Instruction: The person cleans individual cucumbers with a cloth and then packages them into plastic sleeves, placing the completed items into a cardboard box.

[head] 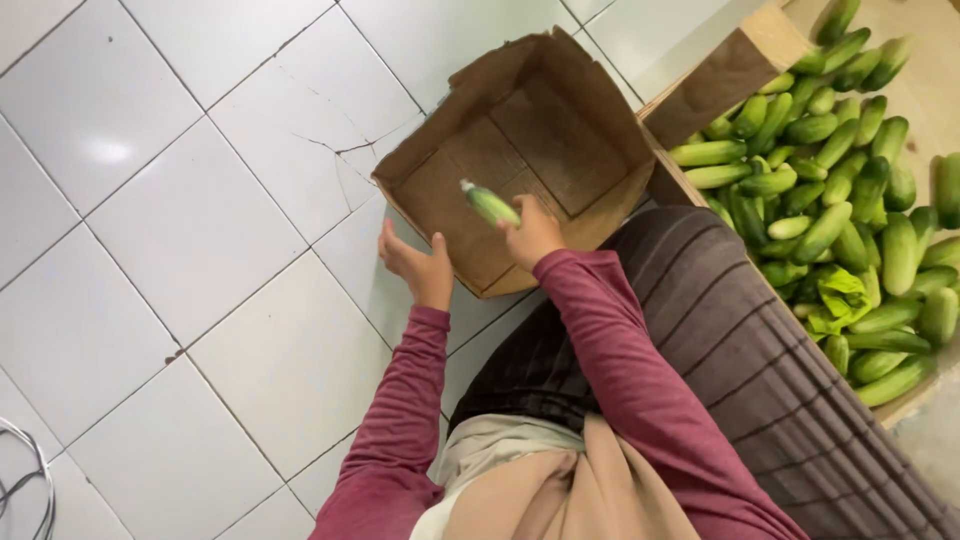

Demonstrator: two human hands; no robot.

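Holding cucumber (491, 205) in right hand (530, 236) | above cardboard box (600, 130)
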